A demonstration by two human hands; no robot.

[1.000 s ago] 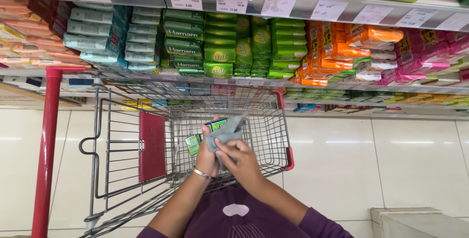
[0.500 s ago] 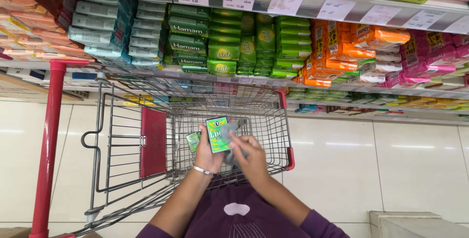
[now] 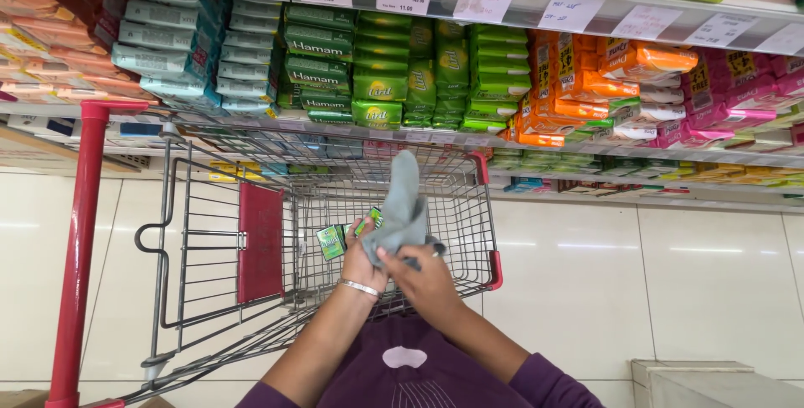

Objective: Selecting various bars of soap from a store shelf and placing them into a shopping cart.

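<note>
Over the wire shopping cart [image 3: 469,207], my left hand [image 3: 362,261] grips a small green soap box [image 3: 368,221], mostly hidden behind a grey cloth [image 3: 402,203]. My right hand [image 3: 429,278] holds the cloth bunched against the box, and one end of the cloth sticks up. A silver bangle sits on my left wrist. Another green soap box [image 3: 332,241] lies in the cart just left of my hands.
The cart has a red handle bar [image 3: 79,249] and a red child-seat flap [image 3: 260,243]. Shelves ahead carry stacked soap packs in teal, green [image 3: 377,90], orange and pink, with price tags on the shelf edge. A pale tiled floor lies below; a white box [image 3: 712,383] stands at lower right.
The green box showed its face half a second ago; now the grey cloth has swung up over it and covers most of it. My hands stay above the cart.
</note>
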